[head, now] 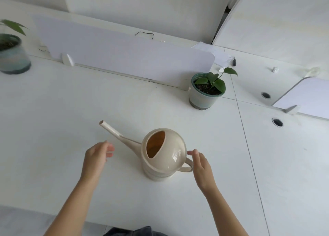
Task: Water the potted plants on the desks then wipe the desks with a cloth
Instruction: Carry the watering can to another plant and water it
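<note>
A beige watering can (pixel 165 155) stands upright on the white desk (pixel 62 120), its long spout pointing up and left and its handle to the right. My right hand (pixel 201 168) hovers just beside the handle with relaxed fingers, holding nothing. My left hand (pixel 97 157) floats left of the can, below the spout, fingers loosely curled and empty. A small potted plant (pixel 207 90) with round green leaves sits at the desk's far right corner. A second potted plant (pixel 12 55) stands at the far left edge of view. No cloth is in sight.
A white divider panel (pixel 124 57) runs along the back of the desk. To the right lies another desk with two cable holes (pixel 277 122), a crumpled paper scrap (pixel 275 69), loose papers and a small dark object (pixel 234 62).
</note>
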Action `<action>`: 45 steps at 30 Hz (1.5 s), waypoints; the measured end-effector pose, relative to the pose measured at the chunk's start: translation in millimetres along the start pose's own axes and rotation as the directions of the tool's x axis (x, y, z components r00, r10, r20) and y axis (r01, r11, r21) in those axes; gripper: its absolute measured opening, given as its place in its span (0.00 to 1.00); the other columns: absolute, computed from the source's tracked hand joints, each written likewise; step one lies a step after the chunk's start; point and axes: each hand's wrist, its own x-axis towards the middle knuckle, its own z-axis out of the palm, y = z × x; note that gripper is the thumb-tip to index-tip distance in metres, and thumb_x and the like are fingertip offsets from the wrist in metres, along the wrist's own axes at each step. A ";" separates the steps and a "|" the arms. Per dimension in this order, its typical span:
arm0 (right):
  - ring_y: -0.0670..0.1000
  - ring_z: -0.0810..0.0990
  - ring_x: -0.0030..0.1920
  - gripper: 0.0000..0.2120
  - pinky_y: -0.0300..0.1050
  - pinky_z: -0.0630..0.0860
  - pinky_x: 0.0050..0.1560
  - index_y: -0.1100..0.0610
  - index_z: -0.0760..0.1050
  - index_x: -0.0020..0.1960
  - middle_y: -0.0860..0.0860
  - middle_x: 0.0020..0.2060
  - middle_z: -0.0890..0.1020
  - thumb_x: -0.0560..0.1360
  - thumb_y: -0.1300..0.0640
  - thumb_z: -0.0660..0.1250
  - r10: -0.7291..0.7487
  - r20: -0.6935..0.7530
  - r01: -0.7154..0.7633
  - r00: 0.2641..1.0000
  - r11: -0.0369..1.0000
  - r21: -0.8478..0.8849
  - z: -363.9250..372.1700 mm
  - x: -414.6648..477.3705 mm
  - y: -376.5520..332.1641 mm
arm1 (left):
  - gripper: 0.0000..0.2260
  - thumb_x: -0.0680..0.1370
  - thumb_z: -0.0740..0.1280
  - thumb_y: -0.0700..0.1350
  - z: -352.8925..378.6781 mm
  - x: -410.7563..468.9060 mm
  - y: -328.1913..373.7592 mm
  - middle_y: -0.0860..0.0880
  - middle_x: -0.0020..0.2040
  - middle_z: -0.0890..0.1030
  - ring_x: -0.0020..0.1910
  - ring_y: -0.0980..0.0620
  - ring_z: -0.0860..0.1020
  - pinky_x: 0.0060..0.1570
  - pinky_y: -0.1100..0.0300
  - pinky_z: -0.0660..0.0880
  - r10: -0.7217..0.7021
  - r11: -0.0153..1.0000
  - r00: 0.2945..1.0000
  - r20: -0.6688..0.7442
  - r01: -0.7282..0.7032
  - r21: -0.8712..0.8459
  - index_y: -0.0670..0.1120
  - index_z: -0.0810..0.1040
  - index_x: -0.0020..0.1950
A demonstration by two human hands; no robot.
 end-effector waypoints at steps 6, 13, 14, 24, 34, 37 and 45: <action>0.47 0.74 0.45 0.14 0.34 0.68 0.42 0.57 0.72 0.50 0.45 0.40 0.75 0.78 0.47 0.56 0.061 -0.009 -0.061 0.998 0.998 -0.007 16.0 -8.5 8.3 | 0.12 0.79 0.58 0.47 17.0 20.2 -7.0 0.49 0.56 0.72 0.57 0.47 0.72 0.53 0.52 0.67 -0.106 0.991 0.956 0.273 0.123 -0.046 0.48 0.68 0.62; 0.47 0.65 0.36 0.18 0.38 0.62 0.36 0.59 0.68 0.43 0.50 0.36 0.67 0.75 0.44 0.62 0.124 0.034 -0.125 0.992 0.992 0.020 14.4 -6.6 5.7 | 0.04 0.80 0.57 0.45 20.8 23.2 -4.9 0.51 0.48 0.75 0.55 0.46 0.74 0.52 0.53 0.67 -0.044 0.972 0.932 0.359 0.122 -0.199 0.48 0.70 0.52; 0.49 0.64 0.37 0.19 0.39 0.61 0.36 0.58 0.67 0.42 0.52 0.37 0.66 0.73 0.41 0.62 0.121 0.046 -0.122 0.992 0.992 0.024 13.5 -6.4 5.4 | 0.04 0.80 0.57 0.45 19.9 21.7 -6.2 0.50 0.50 0.74 0.55 0.45 0.74 0.52 0.53 0.66 -0.043 0.969 0.929 0.368 0.128 -0.209 0.49 0.70 0.53; 0.49 0.66 0.41 0.27 0.49 0.70 0.46 0.60 0.67 0.40 0.52 0.39 0.67 0.64 0.35 0.67 0.094 0.188 -0.107 0.978 0.992 0.062 6.5 -10.5 -11.3 | 0.09 0.79 0.57 0.41 1.9 -14.2 -10.3 0.52 0.53 0.74 0.66 0.47 0.69 0.59 0.51 0.62 -0.014 0.942 0.944 0.330 0.123 -0.311 0.50 0.70 0.57; 0.64 0.70 0.61 0.53 0.58 0.64 0.66 0.74 0.69 0.55 0.67 0.60 0.72 0.54 0.27 0.67 -0.147 0.438 0.082 0.887 0.983 0.164 9.7 -60.7 -58.1 | 0.25 0.79 0.56 0.39 -73.6 -123.6 1.7 0.52 0.68 0.71 0.68 0.50 0.69 0.62 0.53 0.64 0.243 0.858 0.969 -0.046 -0.237 -0.455 0.54 0.57 0.74; 0.57 0.75 0.60 0.50 0.57 0.67 0.66 0.69 0.74 0.55 0.62 0.57 0.78 0.53 0.27 0.66 -0.154 0.532 0.085 0.832 0.985 0.153 22.4 -80.7 -62.6 | 0.25 0.79 0.56 0.39 -99.1 -160.6 -7.2 0.52 0.71 0.68 0.68 0.50 0.69 0.64 0.52 0.64 0.243 0.829 0.957 -0.158 -0.290 -0.478 0.56 0.56 0.75; 0.50 0.78 0.58 0.38 0.55 0.64 0.68 0.60 0.80 0.50 0.52 0.53 0.82 0.55 0.30 0.69 -0.099 0.709 0.017 0.698 0.992 0.121 69.5 -144.2 -72.1 | 0.24 0.75 0.59 0.42 -165.0 -233.0 -42.4 0.60 0.61 0.77 0.63 0.53 0.74 0.65 0.48 0.65 0.213 0.833 0.915 -0.343 -0.354 -0.425 0.62 0.63 0.68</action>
